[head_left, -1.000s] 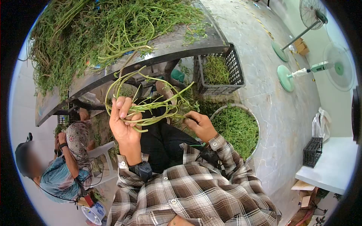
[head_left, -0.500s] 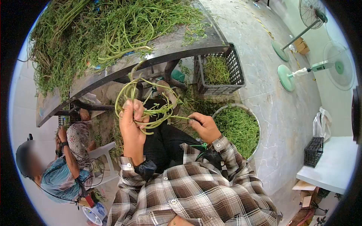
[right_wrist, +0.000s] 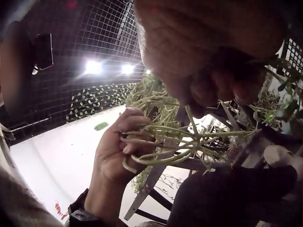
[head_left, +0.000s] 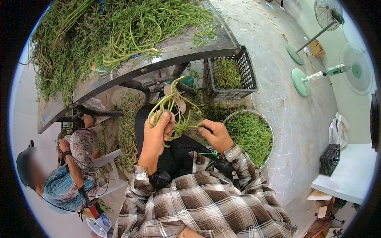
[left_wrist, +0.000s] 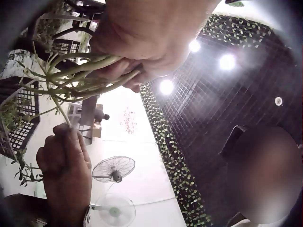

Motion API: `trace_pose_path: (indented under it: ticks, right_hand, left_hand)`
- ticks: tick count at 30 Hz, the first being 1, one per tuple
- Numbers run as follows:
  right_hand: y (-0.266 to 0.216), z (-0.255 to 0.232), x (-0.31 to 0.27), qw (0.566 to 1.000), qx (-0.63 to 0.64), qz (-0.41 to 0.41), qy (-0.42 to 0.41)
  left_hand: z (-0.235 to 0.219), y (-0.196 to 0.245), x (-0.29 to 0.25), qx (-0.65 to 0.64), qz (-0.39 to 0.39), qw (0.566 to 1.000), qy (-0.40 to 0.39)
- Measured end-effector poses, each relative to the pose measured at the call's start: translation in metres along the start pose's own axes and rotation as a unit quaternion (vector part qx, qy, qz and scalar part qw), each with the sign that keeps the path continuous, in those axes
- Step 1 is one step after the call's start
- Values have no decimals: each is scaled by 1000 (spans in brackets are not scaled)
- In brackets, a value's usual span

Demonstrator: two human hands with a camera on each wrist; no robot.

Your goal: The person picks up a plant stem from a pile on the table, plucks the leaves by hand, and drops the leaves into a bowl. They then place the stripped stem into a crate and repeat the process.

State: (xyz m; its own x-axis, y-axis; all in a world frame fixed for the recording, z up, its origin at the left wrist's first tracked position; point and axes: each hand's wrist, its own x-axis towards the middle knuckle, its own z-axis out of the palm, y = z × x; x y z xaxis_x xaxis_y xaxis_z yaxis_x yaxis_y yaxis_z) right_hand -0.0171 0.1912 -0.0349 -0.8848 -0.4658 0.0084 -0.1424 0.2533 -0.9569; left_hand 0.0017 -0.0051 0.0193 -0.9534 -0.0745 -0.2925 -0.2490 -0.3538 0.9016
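A looped bunch of green stems (head_left: 173, 104) is gripped in the left hand (head_left: 155, 133), above the lap. The right hand (head_left: 217, 135) pinches the end of one stem at the bunch's right side. In the left wrist view the left hand (left_wrist: 142, 38) curls round the stems (left_wrist: 80, 78), and the right hand (left_wrist: 66, 170) holds a thin stem below them. The right wrist view shows the left hand (right_wrist: 118, 146) round the stems (right_wrist: 180, 142), with the right hand (right_wrist: 208, 56) close above; a leafy sprig (right_wrist: 284, 101) shows beside it.
A dark table (head_left: 170, 53) bears a large heap of greens (head_left: 119, 27). Beyond the right hand stand a black crate (head_left: 234, 93) of stems and a round basket (head_left: 272, 137) of leaves. Another person (head_left: 67, 178) sits at the left; two fans (head_left: 301, 81) stand at the right.
The left hand has moved right with the bunch, closer to the right hand. After first shifting slightly right, the right hand has stayed nearly in place, pinching a stem.
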Motion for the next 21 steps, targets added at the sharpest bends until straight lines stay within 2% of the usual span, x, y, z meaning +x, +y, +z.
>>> trace_pose_path:
  ticks: [3,6,9,13,17,19,21]
  right_hand:
    - [2,1,1,1000,4,-18,5]
    - [2,1,1,1000,-13,-8,-1]
    - [-1,1,-1,1000,-13,15,-18]
    - [-2,2,-1,1000,-2,5,-11]
    - [1,2,0,1000,0,-3,-9]
    - [-2,1,-1,1000,-1,11,-19]
    - [-2,1,-2,999,-2,23,-27]
  left_hand:
    - [0,-2,1,-14,13,999,31]
    - [-2,0,2,-30,37,996,76]
    - [-4,3,2,-54,54,993,89]
    - [-6,-4,8,-79,97,989,75]
    - [-13,-1,7,-127,60,987,77]
    - [-22,-4,10,-215,67,974,34]
    - [-24,-4,10,-214,86,973,19]
